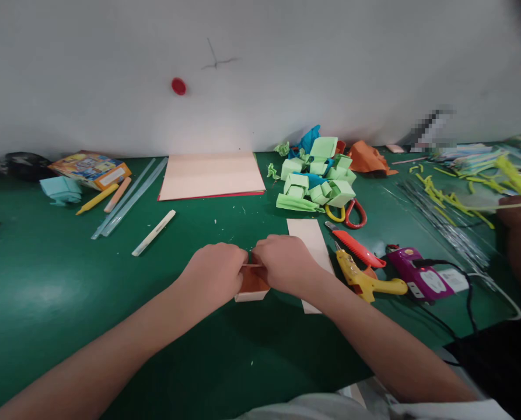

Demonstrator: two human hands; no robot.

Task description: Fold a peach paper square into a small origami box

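Observation:
Both my hands meet at the middle of the green table [59, 291]. My left hand [214, 273] and my right hand [285, 262] are closed, pinching a small folded piece of orange-pink paper [252, 284] between them; its lower edge rests on the table. Under my right wrist lies a pale paper strip [308, 233].
A pink paper pad [212, 175] lies ahead by the wall. Folded green paper pieces [319, 181], scissors [352, 214], a red cutter [359, 249], a yellow glue gun [367, 280] and a purple one [420, 279] sit to the right. Glue sticks [129, 198] and a box [89, 168] lie left. Another person's hand [520, 224] is far right.

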